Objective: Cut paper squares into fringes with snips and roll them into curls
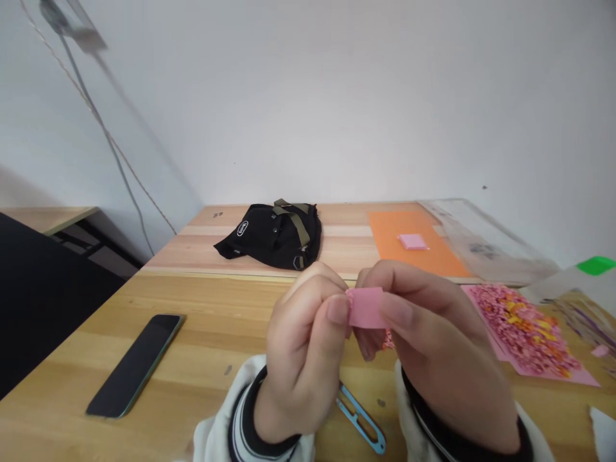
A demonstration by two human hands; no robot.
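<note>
Between my two hands is a small piece of pink paper (366, 308), held up above the table. Its left end is pinched by the thumb and fingers of my left hand (308, 346), and that edge looks crinkled or fringed. My right hand (437, 346) grips the other end, thumb in front and fingers curled behind. Just under the hands, a light blue cutter-like tool (359, 417) lies on the wood, its upper end hidden by my left hand. A little pink and red crumpled stuff shows below the paper, mostly covered by my fingers.
A phone (137, 366) lies at left on the wooden table (202, 366). Farther back are a black bag (269, 234) and an orange sheet (389, 231) bearing a pink paper stack (412, 241). At right, pink and yellow shreds (527, 327) cover a pink sheet beside clear plastic bags (491, 237).
</note>
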